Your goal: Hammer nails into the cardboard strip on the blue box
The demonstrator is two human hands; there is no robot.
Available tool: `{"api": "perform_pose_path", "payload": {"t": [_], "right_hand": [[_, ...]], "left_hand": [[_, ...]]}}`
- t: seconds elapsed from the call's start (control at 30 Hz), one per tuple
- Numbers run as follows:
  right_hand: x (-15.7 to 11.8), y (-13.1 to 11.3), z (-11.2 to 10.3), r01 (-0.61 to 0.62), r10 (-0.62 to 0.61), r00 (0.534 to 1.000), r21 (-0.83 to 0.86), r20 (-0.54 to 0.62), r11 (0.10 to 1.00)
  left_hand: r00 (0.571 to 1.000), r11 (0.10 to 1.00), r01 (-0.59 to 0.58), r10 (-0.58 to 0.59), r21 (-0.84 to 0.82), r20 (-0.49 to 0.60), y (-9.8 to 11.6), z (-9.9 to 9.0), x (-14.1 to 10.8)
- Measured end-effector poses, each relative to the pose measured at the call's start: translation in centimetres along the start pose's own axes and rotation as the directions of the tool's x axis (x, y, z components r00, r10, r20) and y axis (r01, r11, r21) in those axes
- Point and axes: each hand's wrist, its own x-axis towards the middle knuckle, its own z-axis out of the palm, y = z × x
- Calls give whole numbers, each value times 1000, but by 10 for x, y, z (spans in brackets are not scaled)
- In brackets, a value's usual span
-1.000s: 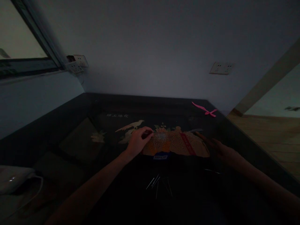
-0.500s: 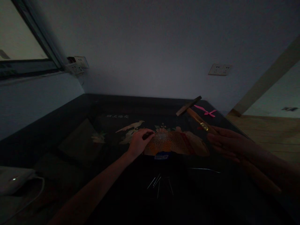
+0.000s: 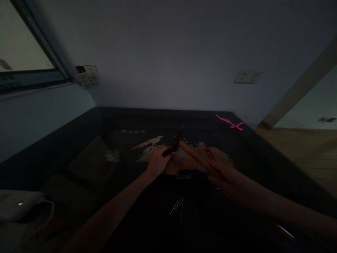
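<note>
My right hand [image 3: 228,177] is closed around the wooden handle of a hammer [image 3: 193,154]. The hammer's dark head stands right beside the fingertips of my left hand [image 3: 158,160]. That left hand is closed in a pinch at the left end of a tan, gourd-like piece [image 3: 184,163] dotted all over with small dark spots. Whatever the left fingertips pinch is too dark and small to make out. A red band [image 3: 210,154] crosses the piece towards its right end. At its front edge sits a dark blue item with a pale label [image 3: 184,176].
Several thin metal rods [image 3: 181,209] lie on the dark table [image 3: 147,116] in front of the piece. A pink ribbon [image 3: 231,124] lies at the back right. A white box with a cable [image 3: 21,203] is at the left. Wall sockets [image 3: 247,77] are behind.
My right hand has swung the hammer down and left, from above the right side to beside my left fingertips. The left hand stays at the piece's left end.
</note>
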Motion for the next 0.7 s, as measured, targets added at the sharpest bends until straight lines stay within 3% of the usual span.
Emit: {"api": "perform_pose_path", "payload": {"t": [0.2, 0.4, 0.57, 0.7], "right_hand": [[-2, 3, -1, 68, -75, 990, -58, -118, 996], [-3, 4, 1, 4, -3, 999, -34, 34, 999], [-3, 1, -3, 70, -82, 988, -96, -130, 993], [-2, 10, 4, 74, -78, 996, -71, -48, 995]], "left_hand": [[1000, 999, 1, -1, -44, 8, 0, 2, -1], [1000, 1000, 20, -20, 24, -6, -3, 2, -1], [1000, 999, 6, -7, -50, -13, -2, 3, 0], [999, 999, 28, -28, -15, -14, -2, 3, -1]]}}
